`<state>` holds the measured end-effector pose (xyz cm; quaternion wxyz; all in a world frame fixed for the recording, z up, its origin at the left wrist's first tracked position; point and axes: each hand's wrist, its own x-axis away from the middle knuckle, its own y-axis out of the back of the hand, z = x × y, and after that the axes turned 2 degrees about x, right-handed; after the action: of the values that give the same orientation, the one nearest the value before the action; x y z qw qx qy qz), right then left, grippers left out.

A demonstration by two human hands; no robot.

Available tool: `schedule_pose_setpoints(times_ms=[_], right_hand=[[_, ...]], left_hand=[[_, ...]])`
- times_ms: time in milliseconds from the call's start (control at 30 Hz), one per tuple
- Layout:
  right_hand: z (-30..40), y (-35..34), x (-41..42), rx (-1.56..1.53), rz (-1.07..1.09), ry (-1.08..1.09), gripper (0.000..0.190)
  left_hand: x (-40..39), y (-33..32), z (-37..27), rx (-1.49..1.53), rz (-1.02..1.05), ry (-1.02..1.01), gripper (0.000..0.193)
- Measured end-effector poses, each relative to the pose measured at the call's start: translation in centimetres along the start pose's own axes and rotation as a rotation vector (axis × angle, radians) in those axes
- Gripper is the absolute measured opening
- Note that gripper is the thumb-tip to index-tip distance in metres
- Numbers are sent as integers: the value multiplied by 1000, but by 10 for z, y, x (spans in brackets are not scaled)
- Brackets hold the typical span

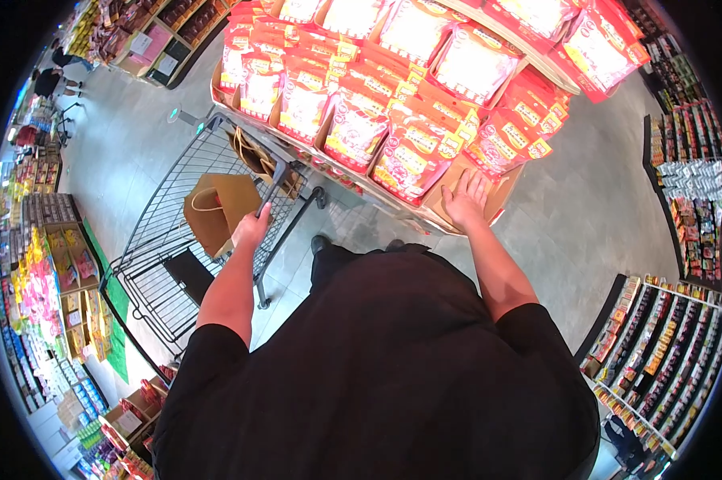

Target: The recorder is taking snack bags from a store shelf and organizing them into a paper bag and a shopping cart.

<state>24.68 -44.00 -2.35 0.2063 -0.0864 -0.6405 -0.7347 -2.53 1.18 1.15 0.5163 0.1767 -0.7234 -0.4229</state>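
Note:
My left hand (pixel 253 229) is closed around the dark handle (pixel 275 180) of a wire shopping cart (pixel 157 192). One brown paper bag (pixel 241 195) with a twisted handle lies in the cart, and a second paper bag (pixel 250 155) stands near its far side. My right hand (pixel 466 198), fingers spread, rests on the bare cardboard corner (pixel 448 204) of a display box. Beside that hand, red plastic packages (pixel 412 159) stand in rows in the box. Another red package (pixel 505 144) touches or nearly touches its fingertips.
More red packages (pixel 481 63) fill a higher tier of the display. Stocked shelves (pixel 655 354) run along the right, and product stands (pixel 67 258) line the left. Two people (pixel 49 83) are at the far upper left, near another cart. Grey tiled floor (pixel 577 198) lies right of the display.

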Motion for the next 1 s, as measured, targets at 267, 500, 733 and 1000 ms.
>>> schedule_pose_setpoints(times_ms=[267, 500, 733, 1000], right_hand=[[6, 5, -5, 73, 101, -27, 91], [14, 6, -8, 84, 113, -40, 91], [14, 1, -10, 71, 82, -22, 92], [19, -3, -16, 66, 64, 9, 93]], left_hand=[[5, -4, -9, 7, -83, -16, 83], [11, -6, -14, 42, -40, -17, 84], [35, -16, -25, 72, -21, -9, 84], [45, -17, -22, 120, -11, -20, 83]])
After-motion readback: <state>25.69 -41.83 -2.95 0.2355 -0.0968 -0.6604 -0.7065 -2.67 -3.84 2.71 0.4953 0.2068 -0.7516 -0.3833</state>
